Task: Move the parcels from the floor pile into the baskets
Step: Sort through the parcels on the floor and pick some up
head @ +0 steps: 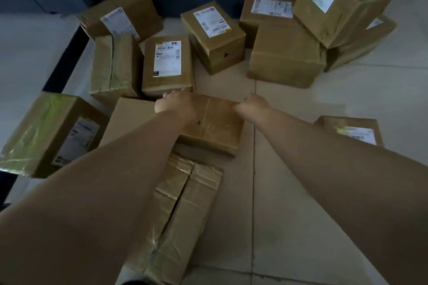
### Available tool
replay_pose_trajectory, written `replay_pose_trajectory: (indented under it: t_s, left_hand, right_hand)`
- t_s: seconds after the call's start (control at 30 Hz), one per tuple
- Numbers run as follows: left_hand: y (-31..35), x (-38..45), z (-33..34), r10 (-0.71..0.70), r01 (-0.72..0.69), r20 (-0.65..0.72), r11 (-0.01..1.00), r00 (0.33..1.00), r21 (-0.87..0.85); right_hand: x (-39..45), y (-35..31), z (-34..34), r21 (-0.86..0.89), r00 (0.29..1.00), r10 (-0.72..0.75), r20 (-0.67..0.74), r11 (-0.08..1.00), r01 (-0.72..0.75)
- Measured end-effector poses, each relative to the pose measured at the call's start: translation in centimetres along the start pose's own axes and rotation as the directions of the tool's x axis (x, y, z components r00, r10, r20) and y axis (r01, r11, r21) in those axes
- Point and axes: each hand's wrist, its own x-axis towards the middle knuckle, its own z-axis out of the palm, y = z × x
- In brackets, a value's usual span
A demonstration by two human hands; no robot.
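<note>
A taped brown cardboard parcel (215,125) lies on the floor in the middle of the view. My left hand (176,105) is on its far left corner, fingers curled over the far edge. My right hand (251,105) is on its far right corner, fingers curled down over the edge. Several more brown parcels lie around it, among them a labelled one (168,65) just behind my left hand and a long taped one (183,215) close to me. No basket is in view.
A plain flat box (129,115) touches the held parcel's left side. Stacked parcels (335,4) stand at the back right, one labelled parcel (352,131) lies at the right. A dark wall base runs along the back. Bare tiled floor (301,192) stretches to the right.
</note>
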Motion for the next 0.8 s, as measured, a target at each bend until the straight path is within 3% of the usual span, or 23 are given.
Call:
replay_pose_trajectory:
  t_s: [0.1, 0.17, 0.23, 0.43, 0.57, 0.63, 0.7, 0.8]
  left_hand:
    - [-0.5, 0.5, 0.9, -0.090, 0.100, 0.063, 0.976, 0.994, -0.192]
    - [-0.2, 0.2, 1.1, -0.135, 0.159, 0.098, 0.942, 0.986, -0.297]
    - [0.7, -0.1, 1.2, -0.186, 0.233, 0.148, 0.869, 0.971, -0.436]
    - [2.7, 0.0, 0.5, -0.248, 0.267, 0.147, 0.571, 0.958, -0.776]
    - [2.7, 0.2, 0.1, -0.195, 0.253, 0.185, 0.429, 0.963, -0.867]
    - [2.8, -0.3, 0.4, -0.171, 0.236, 0.172, 0.503, 0.970, -0.832]
    - [2.9, -0.7, 0.9, -0.151, 0.200, 0.134, 0.638, 0.979, -0.744]
    - [3.3, -1.2, 1.0, -0.095, 0.154, 0.125, 0.759, 0.988, -0.632]
  right_hand:
    - [-0.1, 1.2, 1.2, 0.195, 0.989, 0.096, 0.108, 0.974, -0.116]
    - [-0.8, 1.6, 1.9, 0.411, 0.964, 0.159, 0.212, 0.881, -0.235]
    - [-1.5, 1.6, 2.3, 0.554, 0.960, 0.174, 0.219, 0.788, -0.270]
    - [-1.1, 1.6, -0.7, 0.753, 0.976, 0.161, -0.147, 0.658, 0.005]
    - [-1.1, 2.8, -3.0, 0.686, 0.933, 0.186, -0.308, 0.723, 0.083]
    - [-1.4, 3.8, -2.9, 0.606, 0.950, 0.136, -0.280, 0.793, 0.065]
    - [-1.8, 4.6, -2.5, 0.585, 0.972, 0.116, -0.202, 0.811, 0.025]
    - [-2.1, 4.9, -2.5, 0.540, 0.978, 0.091, -0.187, 0.841, 0.025]
